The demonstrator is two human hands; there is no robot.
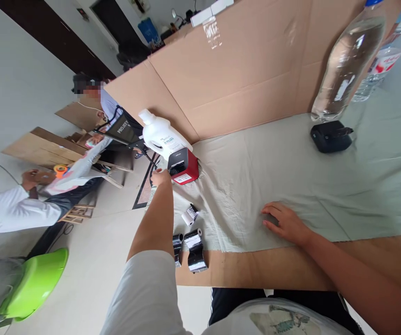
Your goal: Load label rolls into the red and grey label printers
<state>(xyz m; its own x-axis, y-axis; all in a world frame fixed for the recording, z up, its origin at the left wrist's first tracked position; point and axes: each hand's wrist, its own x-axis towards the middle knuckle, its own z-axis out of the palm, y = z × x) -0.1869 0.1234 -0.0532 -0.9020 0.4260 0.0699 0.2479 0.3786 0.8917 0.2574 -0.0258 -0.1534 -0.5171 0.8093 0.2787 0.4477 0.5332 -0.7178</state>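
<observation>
Red label printer (183, 166) at ten o'clock meets the left hand (160, 177), grip unclear; right hand (286, 223) lies open, flat on the cloth (291, 177)

A clear bottle (349, 60) and a black device (330, 136) are seen near the cardboard wall (242, 79); a green basin (34, 284) is set on the floor.

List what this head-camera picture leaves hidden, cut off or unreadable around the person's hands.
- Left hand: fingers hidden behind its own knuckles, beside the red printer; grip unclear.
- Printer label: too small to read.
- Clear bottle: cap cut by the top edge.
- Right hand: flat on the cloth, palm unseen.
- Black rolls: markings blurred.
</observation>
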